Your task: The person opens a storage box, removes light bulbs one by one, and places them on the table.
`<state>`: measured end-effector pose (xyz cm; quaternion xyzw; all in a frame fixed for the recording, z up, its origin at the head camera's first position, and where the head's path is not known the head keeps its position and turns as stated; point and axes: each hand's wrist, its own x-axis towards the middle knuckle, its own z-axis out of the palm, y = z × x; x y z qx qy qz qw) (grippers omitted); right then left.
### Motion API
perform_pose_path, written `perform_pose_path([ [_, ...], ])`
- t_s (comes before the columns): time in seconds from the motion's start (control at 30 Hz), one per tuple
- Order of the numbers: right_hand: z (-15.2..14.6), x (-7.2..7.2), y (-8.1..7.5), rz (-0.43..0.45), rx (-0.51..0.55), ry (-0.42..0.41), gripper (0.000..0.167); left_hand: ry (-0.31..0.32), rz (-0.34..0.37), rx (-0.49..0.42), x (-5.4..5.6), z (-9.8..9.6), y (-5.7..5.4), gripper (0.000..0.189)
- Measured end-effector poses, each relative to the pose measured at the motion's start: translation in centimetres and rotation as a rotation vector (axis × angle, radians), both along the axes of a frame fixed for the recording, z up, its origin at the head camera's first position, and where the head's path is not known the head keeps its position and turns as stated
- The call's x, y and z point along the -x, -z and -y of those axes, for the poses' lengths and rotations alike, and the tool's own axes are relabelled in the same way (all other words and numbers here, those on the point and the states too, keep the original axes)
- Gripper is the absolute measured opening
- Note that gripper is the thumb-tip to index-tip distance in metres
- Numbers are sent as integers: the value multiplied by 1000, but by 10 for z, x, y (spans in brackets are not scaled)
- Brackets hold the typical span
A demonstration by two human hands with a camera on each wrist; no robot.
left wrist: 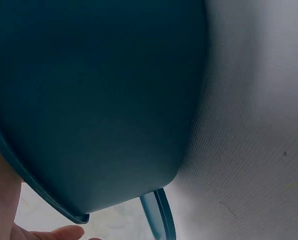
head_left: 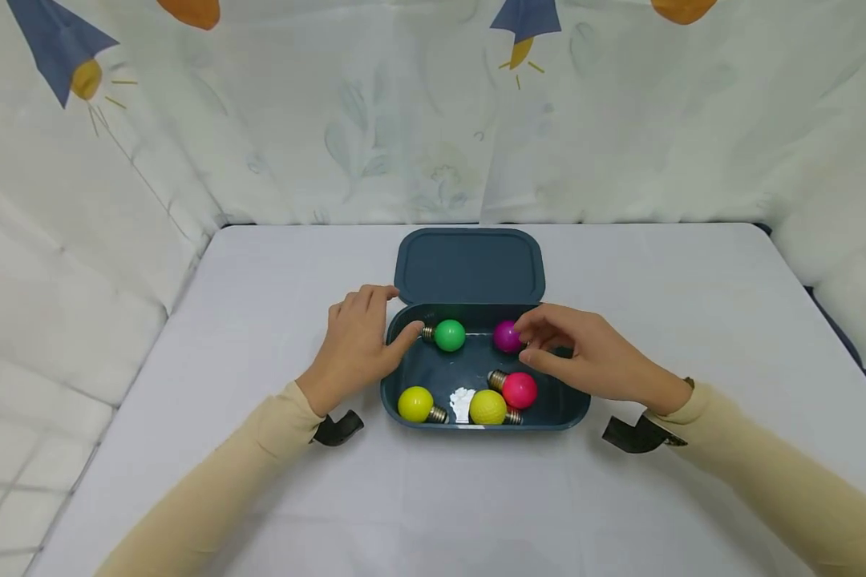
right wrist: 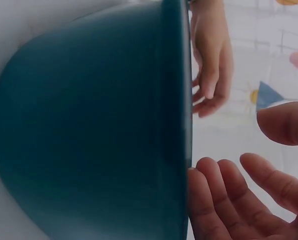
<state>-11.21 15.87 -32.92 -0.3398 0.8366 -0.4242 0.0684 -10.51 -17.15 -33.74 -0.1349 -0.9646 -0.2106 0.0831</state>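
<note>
A dark blue box stands on the table with several coloured bulbs in it. My left hand lies over its left rim, thumb extended to the metal base of a green bulb. Over the right side of the box, my right hand has its fingertips right by a purple bulb. In the right wrist view its thumb and index finger stand apart with nothing between them. A pink bulb, a yellow bulb and a textured yellow bulb lie toward the front.
A blue lid lies flat behind the box, close against its back rim. The white table reaches out on both sides. Patterned cloth hangs behind the table's far edge and along the sides.
</note>
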Motion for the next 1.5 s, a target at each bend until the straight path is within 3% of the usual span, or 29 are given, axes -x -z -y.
perform_pose_path([
  [0.3, 13, -6, 9, 5, 40, -63, 32, -3, -11, 43, -3, -3, 8, 64],
  [0.6, 17, -10, 14, -1, 25, -80, 35, -28, -68, 178, -10, -5, 8, 64],
  [0.77, 18, -11, 14, -1, -5, -83, 37, -76, -53, 260, -14, -6, 6, 64],
  [1.03, 18, -16, 13, 0, -51, -64, 39, -66, -96, 361, -20, -6, 6, 42],
  [1.5, 17, -21, 7, 21, -73, -80, 42, 3, -227, 432, -28, -10, 0, 15],
])
